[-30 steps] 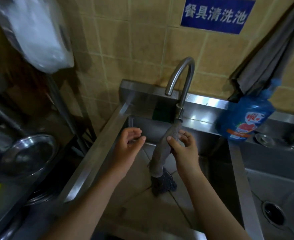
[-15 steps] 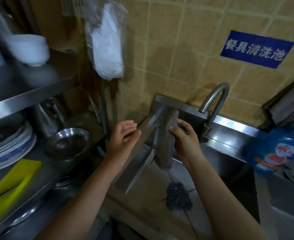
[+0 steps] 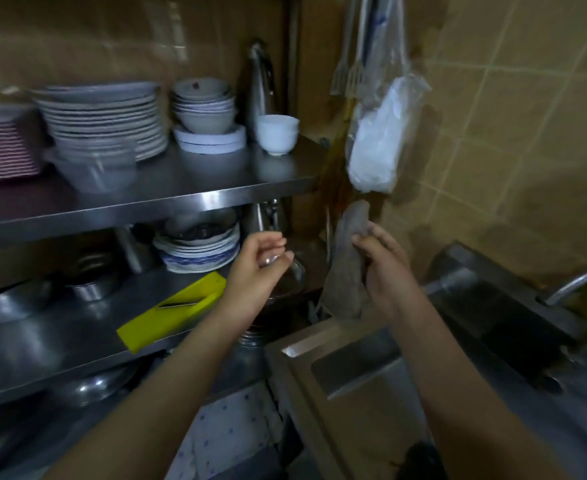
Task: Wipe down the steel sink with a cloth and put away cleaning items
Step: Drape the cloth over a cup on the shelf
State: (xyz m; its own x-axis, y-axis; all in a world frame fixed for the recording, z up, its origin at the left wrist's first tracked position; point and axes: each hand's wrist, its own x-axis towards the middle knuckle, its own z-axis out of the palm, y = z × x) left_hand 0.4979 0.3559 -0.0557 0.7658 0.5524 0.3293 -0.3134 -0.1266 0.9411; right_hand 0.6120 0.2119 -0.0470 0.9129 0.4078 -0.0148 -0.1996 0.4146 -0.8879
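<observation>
1. Grey-brown cloth [image 3: 345, 271] at centre right of the frame, gripped by the right hand [image 3: 387, 268]. Thumb across the front, fingers curled round the back, top end poking up past the thumb, the rest hanging limp.
2. Held in the air above the left corner of the steel sink [image 3: 305, 346], outside the basin. Just below a white plastic bag [image 3: 376, 147] hanging on the tiled wall.
3. Left hand [image 3: 257, 268] at centre frame, level with the right hand and apart from the cloth. Fingers loosely curled, released, grasping nothing that can be made out.
4. Behind the left hand, a steel shelf [image 3: 146, 209] with stacked plates [image 3: 105, 116] and bowls at upper left. On the lower shelf, a yellow item [image 3: 174, 310], too blurred to name.
5. Tap [image 3: 579, 282] at the right edge. Dark clump [image 3: 420, 459] low in the basin at the bottom edge, possibly a scourer, but impossible to tell.
6. Judged step: putting away rather than wiping, with the cloth up and out of the basin and turned toward the shelves and the wall.
7. Next move, as a judgement: pick a place for the cloth, whether a hook by the bag, the sink rim or a shelf edge. Bring the left hand in to take a second corner and spread the cloth flat. Keep any drips off the clean plates.
</observation>
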